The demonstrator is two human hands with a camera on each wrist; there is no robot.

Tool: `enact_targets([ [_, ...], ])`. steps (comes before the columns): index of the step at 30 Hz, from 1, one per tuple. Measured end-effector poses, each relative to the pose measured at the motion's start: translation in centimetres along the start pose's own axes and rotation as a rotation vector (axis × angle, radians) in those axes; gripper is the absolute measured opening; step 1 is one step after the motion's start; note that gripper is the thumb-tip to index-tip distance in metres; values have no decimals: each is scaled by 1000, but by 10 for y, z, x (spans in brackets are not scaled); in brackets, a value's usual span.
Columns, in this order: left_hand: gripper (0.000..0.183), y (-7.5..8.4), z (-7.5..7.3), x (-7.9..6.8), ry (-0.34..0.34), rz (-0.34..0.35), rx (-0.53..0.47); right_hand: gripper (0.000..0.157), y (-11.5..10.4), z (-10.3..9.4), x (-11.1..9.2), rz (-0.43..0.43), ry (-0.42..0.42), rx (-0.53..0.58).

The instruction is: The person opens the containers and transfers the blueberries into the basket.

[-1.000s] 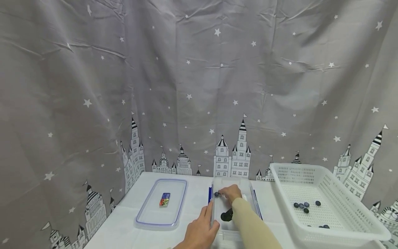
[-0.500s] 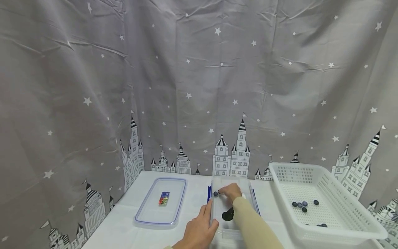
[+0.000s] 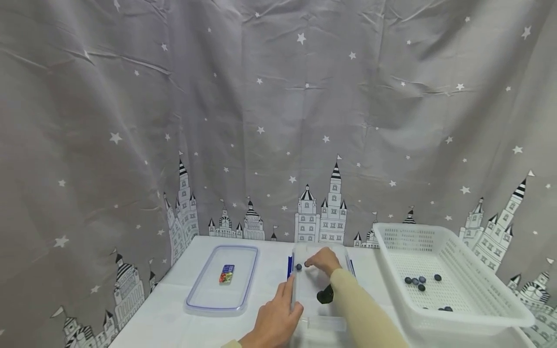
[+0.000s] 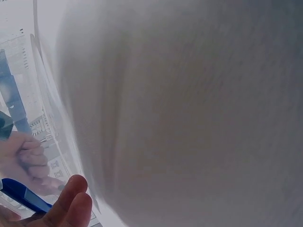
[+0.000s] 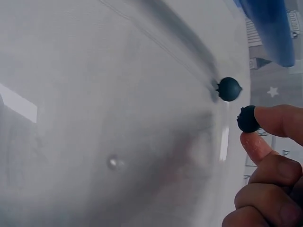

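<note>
In the head view a clear plastic food box [image 3: 310,296] with blue side clips stands in the middle of the table. My left hand [image 3: 275,316] rests against its near left side, fingers extended along the wall and thumb apart. Over the far left part of the box, my right hand [image 3: 325,261] pinches a blueberry [image 5: 247,119] between thumb and index finger; the other fingers are curled. Beside it, a second blueberry [image 5: 229,89] lies at the box's edge. Left fingertips [image 4: 75,187] show near a blue clip [image 4: 23,195] in the left wrist view.
To the left lies the blue-rimmed clear lid [image 3: 204,292], with a small colourful packet [image 3: 227,274] on it. A white perforated basket [image 3: 474,316] at the right holds several blueberries [image 3: 415,280]. A patterned grey curtain [image 3: 278,121] hangs behind the table.
The right hand keeps its pinch near the box's far left, with the forearm shifted slightly right. The whole scene slides a little up and left in the head view. The left hand stays at the box.
</note>
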State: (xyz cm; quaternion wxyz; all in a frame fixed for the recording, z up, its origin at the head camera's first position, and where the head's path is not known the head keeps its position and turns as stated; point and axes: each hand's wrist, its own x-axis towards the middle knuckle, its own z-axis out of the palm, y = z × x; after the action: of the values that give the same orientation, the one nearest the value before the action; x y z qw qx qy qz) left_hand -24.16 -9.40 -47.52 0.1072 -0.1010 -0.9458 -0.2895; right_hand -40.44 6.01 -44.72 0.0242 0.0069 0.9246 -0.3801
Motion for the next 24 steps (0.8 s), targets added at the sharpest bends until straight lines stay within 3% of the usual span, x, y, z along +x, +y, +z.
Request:
enact_targets([
  [14,70,0,0,0,-29,-28,-26,23,-7,-29,-12,-132,-58,36],
  [24,69,1,0,0,-26,-22,-7,23,-11,-60,-19,-123,-126,91],
])
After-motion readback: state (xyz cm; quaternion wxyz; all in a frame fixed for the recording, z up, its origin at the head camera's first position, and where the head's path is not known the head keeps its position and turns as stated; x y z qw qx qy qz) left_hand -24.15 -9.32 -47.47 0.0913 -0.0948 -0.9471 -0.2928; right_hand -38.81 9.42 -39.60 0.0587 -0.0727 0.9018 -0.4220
